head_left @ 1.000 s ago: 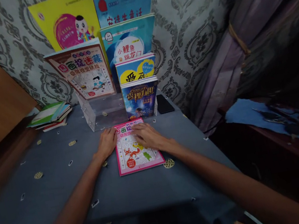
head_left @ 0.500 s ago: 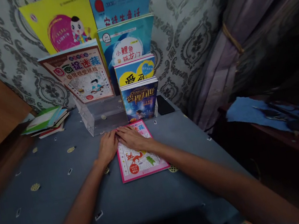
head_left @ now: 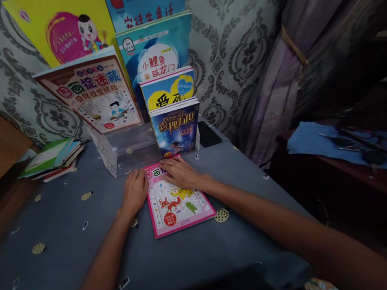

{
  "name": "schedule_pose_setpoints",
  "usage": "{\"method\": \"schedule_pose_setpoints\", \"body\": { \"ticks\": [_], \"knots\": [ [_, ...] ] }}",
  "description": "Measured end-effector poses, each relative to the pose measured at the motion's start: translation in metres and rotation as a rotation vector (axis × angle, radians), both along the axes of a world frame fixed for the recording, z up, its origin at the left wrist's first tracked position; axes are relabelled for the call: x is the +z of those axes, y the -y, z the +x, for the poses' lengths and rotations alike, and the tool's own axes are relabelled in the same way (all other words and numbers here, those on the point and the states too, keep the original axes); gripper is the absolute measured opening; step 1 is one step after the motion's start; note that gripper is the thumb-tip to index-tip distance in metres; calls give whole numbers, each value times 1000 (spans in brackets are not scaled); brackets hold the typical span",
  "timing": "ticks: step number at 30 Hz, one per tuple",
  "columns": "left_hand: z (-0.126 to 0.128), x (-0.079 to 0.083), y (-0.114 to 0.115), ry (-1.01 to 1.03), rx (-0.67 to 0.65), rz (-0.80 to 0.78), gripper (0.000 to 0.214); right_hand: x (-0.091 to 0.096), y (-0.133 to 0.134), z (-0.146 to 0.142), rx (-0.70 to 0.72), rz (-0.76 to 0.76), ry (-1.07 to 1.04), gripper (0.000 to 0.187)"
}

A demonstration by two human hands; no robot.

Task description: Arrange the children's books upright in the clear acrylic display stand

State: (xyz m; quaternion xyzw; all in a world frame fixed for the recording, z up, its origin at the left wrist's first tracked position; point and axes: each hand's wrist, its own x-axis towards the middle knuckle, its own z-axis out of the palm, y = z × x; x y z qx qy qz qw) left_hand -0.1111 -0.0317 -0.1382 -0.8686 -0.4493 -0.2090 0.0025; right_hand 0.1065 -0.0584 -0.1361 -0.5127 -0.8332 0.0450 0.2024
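A pink picture book [head_left: 178,206] lies flat on the blue tablecloth [head_left: 63,238], its top edge close to a clear tiered book stand [head_left: 125,149]. My left hand [head_left: 135,191] rests at the book's upper left corner, fingers together, touching its edge. My right hand [head_left: 181,172] lies flat on the book's upper right part, fingers stretched toward the top. The stand's front left slot is bare; a dark blue book [head_left: 176,128] stands in the front right slot.
Several children's books stand in the stand's rear tiers against the patterned wall. A stack of books [head_left: 52,160] lies at the back left. A black phone [head_left: 208,134] lies right of the stand. A curtain [head_left: 293,52] hangs at right.
My right hand slid from the book's top left back toward its upper right, uncovering the title. The view tilted down and left a little. The book stayed flat.
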Motion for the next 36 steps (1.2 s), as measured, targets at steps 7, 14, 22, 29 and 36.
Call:
{"method": "schedule_pose_setpoints", "body": {
  "ticks": [7,14,22,29,36],
  "knots": [
    [-1,2,0,-12,-14,10,26,-9,4,44,-114,-35,-115,37],
    [12,21,11,-235,33,37,27,-16,-5,53,-121,11,-290,35],
    [72,21,3,-82,-243,-85,37,-19,-11,62,-224,-9,-427,43],
    [92,10,-13,-15,-250,-80,49,-14,-8,64,-235,-37,-475,50],
    [94,8,-10,-151,-206,-31,59,-14,-10,63,-227,-43,-497,52]
  ]
}}
